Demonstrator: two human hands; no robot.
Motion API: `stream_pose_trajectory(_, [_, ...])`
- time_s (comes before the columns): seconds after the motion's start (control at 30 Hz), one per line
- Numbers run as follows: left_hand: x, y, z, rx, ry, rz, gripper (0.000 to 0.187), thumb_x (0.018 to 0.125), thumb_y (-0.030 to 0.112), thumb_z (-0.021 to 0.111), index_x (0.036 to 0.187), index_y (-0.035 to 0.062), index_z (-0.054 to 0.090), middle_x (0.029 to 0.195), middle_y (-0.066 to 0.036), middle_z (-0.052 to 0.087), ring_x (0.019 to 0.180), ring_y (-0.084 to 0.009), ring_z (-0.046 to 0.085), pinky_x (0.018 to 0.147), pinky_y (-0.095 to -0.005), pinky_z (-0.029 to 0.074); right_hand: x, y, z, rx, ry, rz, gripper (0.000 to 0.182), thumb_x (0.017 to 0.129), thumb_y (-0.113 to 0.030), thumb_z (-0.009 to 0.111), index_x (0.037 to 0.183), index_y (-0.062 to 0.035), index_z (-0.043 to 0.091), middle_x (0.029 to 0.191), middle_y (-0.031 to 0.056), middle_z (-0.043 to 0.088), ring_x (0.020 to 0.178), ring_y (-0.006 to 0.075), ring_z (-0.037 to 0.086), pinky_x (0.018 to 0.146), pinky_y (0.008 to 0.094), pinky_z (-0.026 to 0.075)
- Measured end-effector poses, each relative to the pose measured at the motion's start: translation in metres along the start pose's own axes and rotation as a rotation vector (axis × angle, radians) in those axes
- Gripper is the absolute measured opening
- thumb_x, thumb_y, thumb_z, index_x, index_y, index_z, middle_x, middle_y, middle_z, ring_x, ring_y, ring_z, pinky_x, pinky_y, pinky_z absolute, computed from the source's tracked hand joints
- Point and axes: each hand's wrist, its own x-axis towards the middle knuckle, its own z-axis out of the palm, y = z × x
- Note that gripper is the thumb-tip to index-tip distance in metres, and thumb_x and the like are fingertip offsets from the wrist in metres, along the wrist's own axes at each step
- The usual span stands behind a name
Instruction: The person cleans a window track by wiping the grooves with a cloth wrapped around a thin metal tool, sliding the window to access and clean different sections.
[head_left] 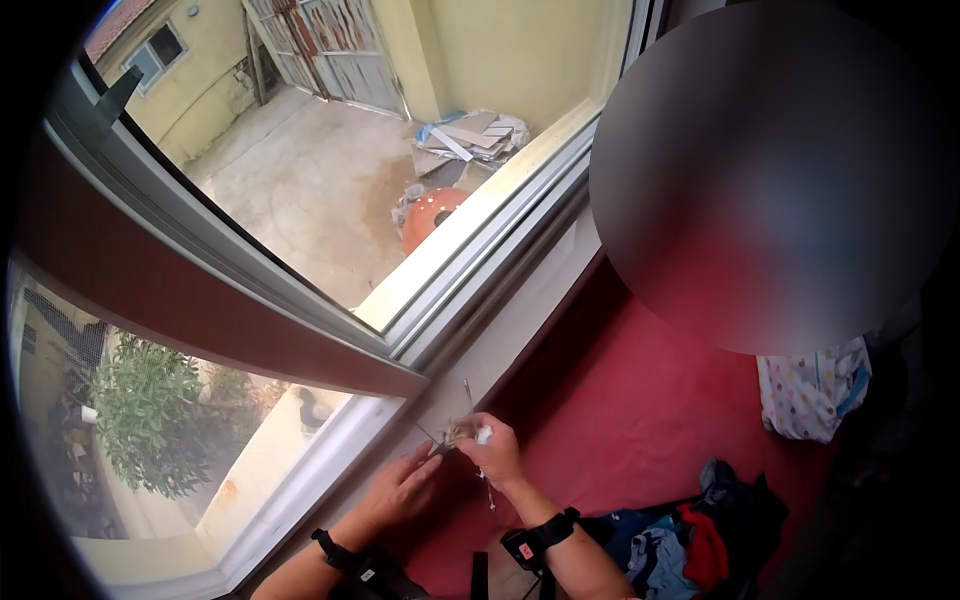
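Observation:
My right hand [497, 458] is closed round a small beige, fibrous bundle [459, 432] that looks like a piece of knitting. A thin needle-like rod [467, 394] sticks up above that hand, and a thin length with a pale tip comes out below it. Something white shows between the thumb and fingers. My left hand [404, 484] is just left of the bundle, its fingertips pinched at a second thin dark rod [427, 434]. Both hands are over the inner edge of the windowsill. The small details of the bundle are too fine to make out.
An open window sash [230, 290] swings in on the left, close to my left arm. The pale sill [520, 345] runs diagonally beside a red-covered surface [590, 400]. Crumpled clothes [670, 550] lie at lower right, a spotted cloth [815, 390] above them. A blurred circle hides the upper right.

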Motion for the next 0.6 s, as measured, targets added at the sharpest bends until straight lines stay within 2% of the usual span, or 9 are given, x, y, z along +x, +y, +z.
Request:
stream_pose_trajectory(0.03, [-0.014, -0.003, -0.004, -0.013, -0.021, -0.018, 0.053, 0.066, 0.009, 0.068, 0.117, 0.0096, 0.054, 0.118, -0.016, 0.053, 0.085, -0.0281, 0.061, 0.072, -0.0365, 0.051, 0.01, -0.005, -0.005, -0.048, 0.015, -0.07, 0.024, 0.073, 0.0, 0.063, 0.096, 0.0025, 0.059, 0.086, 0.0041, 0.064, 0.079, 0.0078, 0.058, 0.072, 0.0222, 0.047])
stream_pose_trajectory(0.1, [-0.038, -0.013, -0.016, 0.045, -0.065, -0.041, 0.055, 0.065, 0.01, 0.069, 0.118, 0.0102, 0.054, 0.12, -0.016, 0.051, 0.088, -0.0283, 0.06, 0.075, -0.0372, 0.05, 0.034, -0.036, -0.01, -0.135, 0.124, -0.266, 0.024, 0.073, 0.0, 0.062, 0.097, 0.0013, 0.061, 0.087, 0.0035, 0.064, 0.081, 0.0074, 0.058, 0.075, 0.0224, 0.047])
stream_pose_trajectory(0.13, [-0.051, -0.017, -0.021, 0.095, -0.111, -0.064, 0.056, 0.064, 0.011, 0.069, 0.119, 0.0109, 0.054, 0.122, -0.017, 0.049, 0.09, -0.0285, 0.059, 0.078, -0.0379, 0.05, 0.05, -0.053, -0.014, -0.208, 0.203, -0.323, 0.024, 0.073, 0.0, 0.062, 0.097, -0.0006, 0.063, 0.09, 0.0056, 0.065, 0.084, 0.0099, 0.06, 0.077, 0.0242, 0.047])
stream_pose_trajectory(0.2, [-0.075, -0.026, -0.023, 0.144, -0.11, -0.065, 0.055, 0.065, 0.013, 0.068, 0.118, 0.0119, 0.054, 0.122, -0.015, 0.049, 0.096, -0.0293, 0.056, 0.081, -0.0385, 0.048, 0.092, -0.082, -0.029, -0.4, 0.375, -0.63, 0.028, 0.07, 0.0, 0.061, 0.098, -0.0023, 0.064, 0.092, 0.0103, 0.064, 0.087, 0.0207, 0.062, 0.079, 0.0293, 0.048])
stream_pose_trajectory(0.23, [-0.085, -0.027, -0.022, 0.201, -0.109, -0.087, 0.053, 0.065, 0.015, 0.067, 0.117, 0.0129, 0.055, 0.121, -0.014, 0.048, 0.103, -0.0301, 0.053, 0.084, -0.0391, 0.047, 0.109, -0.102, -0.035, -0.48, 0.439, -0.714, 0.028, 0.071, -0.001, 0.06, 0.099, -0.003, 0.064, 0.092, 0.01, 0.062, 0.086, 0.0223, 0.061, 0.078, 0.0302, 0.048])
stream_pose_trajectory(0.3, [-0.096, -0.028, -0.02, 0.208, -0.144, -0.053, 0.057, 0.063, 0.016, 0.068, 0.118, 0.012, 0.053, 0.121, -0.016, 0.045, 0.105, -0.0334, 0.05, 0.087, -0.0418, 0.045, 0.147, -0.13, -0.048, -0.525, 0.496, -0.844, 0.027, 0.073, -0.004, 0.059, 0.1, -0.0039, 0.065, 0.093, 0.0101, 0.061, 0.086, 0.0236, 0.06, 0.079, 0.0309, 0.048])
stream_pose_trajectory(0.4, [-0.09, -0.029, -0.023, 0.226, -0.199, 0.032, 0.059, 0.063, 0.021, 0.068, 0.118, 0.0113, 0.05, 0.123, -0.018, 0.041, 0.109, -0.0378, 0.043, 0.092, -0.0461, 0.04, 0.192, -0.159, -0.058, -0.565, 0.534, -0.86, 0.028, 0.075, -0.01, 0.059, 0.103, -0.0064, 0.065, 0.096, 0.0104, 0.061, 0.086, 0.0254, 0.06, 0.079, 0.0323, 0.047])
stream_pose_trajectory(0.5, [-0.1, -0.033, -0.015, 0.219, -0.167, -0.018, 0.057, 0.065, 0.022, 0.067, 0.118, 0.0108, 0.05, 0.122, -0.018, 0.041, 0.108, -0.0381, 0.044, 0.092, -0.045, 0.04, 0.211, -0.173, -0.059, -0.811, 0.605, -0.669, 0.03, 0.076, -0.016, 0.063, 0.104, -0.0071, 0.065, 0.099, 0.0133, 0.061, 0.087, 0.0294, 0.06, 0.078, 0.0348, 0.048])
stream_pose_trajectory(0.6, [-0.106, -0.038, -0.01, 0.107, -0.143, -0.147, 0.055, 0.067, 0.024, 0.066, 0.118, 0.0102, 0.05, 0.122, -0.019, 0.041, 0.108, -0.0384, 0.044, 0.092, -0.0447, 0.041, 0.226, -0.16, -0.055, -0.668, 0.546, -0.574, 0.028, 0.076, -0.018, 0.065, 0.101, -0.006, 0.066, 0.097, 0.0154, 0.063, 0.087, 0.0311, 0.061, 0.078, 0.0358, 0.048])
